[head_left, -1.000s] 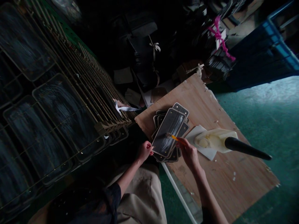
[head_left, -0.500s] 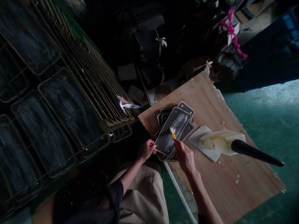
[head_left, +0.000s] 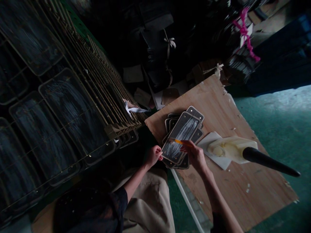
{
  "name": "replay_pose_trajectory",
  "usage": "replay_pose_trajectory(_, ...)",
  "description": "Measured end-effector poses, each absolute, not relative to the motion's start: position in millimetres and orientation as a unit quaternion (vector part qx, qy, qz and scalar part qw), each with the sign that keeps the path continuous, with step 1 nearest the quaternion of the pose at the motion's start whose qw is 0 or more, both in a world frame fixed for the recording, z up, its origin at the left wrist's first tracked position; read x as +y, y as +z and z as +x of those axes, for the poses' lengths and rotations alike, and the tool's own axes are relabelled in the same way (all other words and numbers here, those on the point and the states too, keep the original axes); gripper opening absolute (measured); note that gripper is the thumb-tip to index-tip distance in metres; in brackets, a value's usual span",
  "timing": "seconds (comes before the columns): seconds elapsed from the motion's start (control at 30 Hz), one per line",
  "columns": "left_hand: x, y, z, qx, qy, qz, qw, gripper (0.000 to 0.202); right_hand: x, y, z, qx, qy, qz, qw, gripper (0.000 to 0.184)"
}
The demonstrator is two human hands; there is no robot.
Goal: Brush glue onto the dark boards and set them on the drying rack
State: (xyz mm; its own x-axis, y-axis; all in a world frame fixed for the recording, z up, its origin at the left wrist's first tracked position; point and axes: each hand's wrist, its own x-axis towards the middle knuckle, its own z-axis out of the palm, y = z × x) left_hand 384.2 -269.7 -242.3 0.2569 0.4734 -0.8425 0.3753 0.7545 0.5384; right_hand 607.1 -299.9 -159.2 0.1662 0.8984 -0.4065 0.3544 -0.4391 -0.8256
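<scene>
A stack of dark rounded rectangular panels point(head_left: 182, 138) lies at the near left corner of a plywood board point(head_left: 225, 191). The top panel carries streaks of white paste. My right hand point(head_left: 194, 154) is closed on a small orange-handled brush point(head_left: 177, 141), whose bristles touch the left side of the top panel. My left hand point(head_left: 153, 155) pinches the near left corner of the stack, fingers curled.
A cream paste container point(head_left: 230, 149) with a black handle point(head_left: 269, 161) sits on white paper point(head_left: 212, 149) right of the stack. Racks of coated dark panels point(head_left: 60, 106) fill the left. Bundles tied with ribbon point(head_left: 245, 32) crowd the dark background. Green floor point(head_left: 279, 110) lies to the right.
The brush has swept from the middle of the top panel toward its left edge, leaving more white paste. My left hand has stayed at the stack's corner.
</scene>
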Motion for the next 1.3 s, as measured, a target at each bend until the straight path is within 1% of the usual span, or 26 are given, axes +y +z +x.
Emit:
replay_pose_trajectory(0.1, -268.3, -241.4, 385.2, 0.611, 0.03, 0.347, 0.711, 0.009, -273.5, -171.3, 634.2, -0.439, 0.39, -0.74, 0.328, 0.028)
replay_pose_trajectory(0.23, -268.8, -241.4, 384.4, 0.612, 0.035, 0.337, 0.714, 0.009, -252.4, -173.6, 650.3, -0.452, 0.281, -0.777, 0.337, 0.03)
replay_pose_trajectory(0.33, -270.2, -243.2, 383.4, 0.608, 0.05, 0.333, 0.719, 0.008, -244.7, -173.1, 648.7, -0.488, 0.216, -0.781, 0.326, 0.029)
replay_pose_trajectory(0.4, -271.4, -245.4, 383.5, 0.607, 0.054, 0.33, 0.721, 0.007, -243.6, -174.0, 643.1, -0.522, 0.197, -0.772, 0.304, 0.028)
replay_pose_trajectory(0.47, -272.0, -247.4, 384.1, 0.613, 0.05, 0.326, 0.718, 0.007, -247.7, -174.1, 634.4, -0.553, 0.208, -0.758, 0.276, 0.028)
replay_pose_trajectory(0.6, -270.8, -245.9, 385.6, 0.624, 0.041, 0.326, 0.71, 0.009, -273.1, -164.4, 612.3, -0.569, 0.275, -0.737, 0.239, 0.027)
replay_pose_trajectory(0.7, -268.7, -241.0, 385.6, 0.619, 0.039, 0.334, 0.71, 0.008, -293.8, -151.7, 602.4, -0.547, 0.343, -0.727, 0.235, 0.025)
replay_pose_trajectory(0.77, -268.2, -238.7, 385.2, 0.617, 0.04, 0.334, 0.711, 0.008, -297.6, -146.9, 605.3, -0.525, 0.372, -0.724, 0.25, 0.024)
replay_pose_trajectory(0.83, -268.6, -238.4, 384.7, 0.615, 0.047, 0.334, 0.713, 0.008, -290.0, -147.8, 616.5, -0.505, 0.357, -0.736, 0.274, 0.024)
replay_pose_trajectory(0.93, -270.5, -241.3, 384.7, 0.615, 0.054, 0.334, 0.712, 0.007, -266.2, -158.3, 641.1, -0.504, 0.272, -0.763, 0.298, 0.026)
replay_pose_trajectory(1.03, -272.2, -245.1, 385.7, 0.623, 0.049, 0.327, 0.709, 0.006, -252.8, -169.9, 656.3, -0.538, 0.211, -0.767, 0.279, 0.026)
replay_pose_trajectory(1.1, -272.9, -246.5, 386.4, 0.629, 0.047, 0.321, 0.707, 0.007, -261.0, -172.1, 652.0, -0.558, 0.212, -0.76, 0.258, 0.026)
replay_pose_trajectory(1.17, -273.4, -246.5, 386.6, 0.63, 0.049, 0.324, 0.704, 0.007, -283.1, -167.9, 634.5, -0.568, 0.254, -0.744, 0.244, 0.027)
replay_pose_trajectory(1.3, -273.9, -243.3, 385.7, 0.618, 0.07, 0.317, 0.716, 0.005, -343.5, -150.7, 580.3, -0.556, 0.385, -0.701, 0.224, 0.027)
